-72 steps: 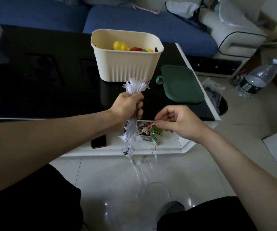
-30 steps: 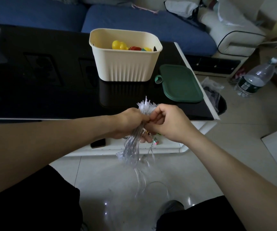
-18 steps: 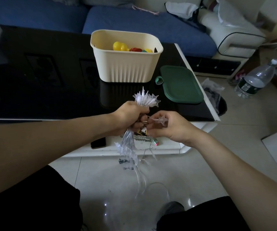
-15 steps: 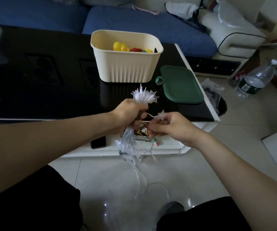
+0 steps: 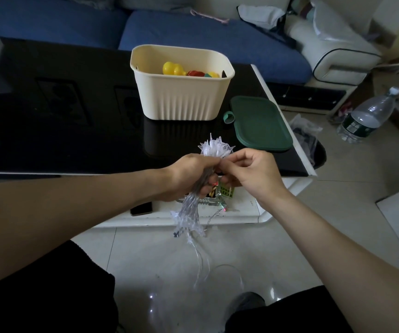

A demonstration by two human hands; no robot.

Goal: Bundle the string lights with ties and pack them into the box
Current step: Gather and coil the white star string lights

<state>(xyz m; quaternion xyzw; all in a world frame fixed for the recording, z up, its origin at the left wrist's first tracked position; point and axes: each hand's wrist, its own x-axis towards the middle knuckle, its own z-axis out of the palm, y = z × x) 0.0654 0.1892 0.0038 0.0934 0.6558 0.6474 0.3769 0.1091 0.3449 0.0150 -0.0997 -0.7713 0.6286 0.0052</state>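
Note:
My left hand grips a bunch of clear string lights around its middle, over the near edge of the black table. White star-shaped bulbs stick up above the fist; wires and more stars hang below, trailing to the floor. My right hand is pressed against the left, its fingertips pinching at the bundle just under the top stars. The cream ribbed box stands on the table behind the hands, with yellow and red toys inside. Its green lid lies flat to the right.
A lower white shelf holds a dark phone and a glass dish with small packets. A blue sofa runs behind the table. A plastic water bottle and a black bag lie on the tiled floor at right.
My right hand had pulled one star out to the right of the bundle; it has moved back left and up against my left hand. The bundle stays in my left fist.

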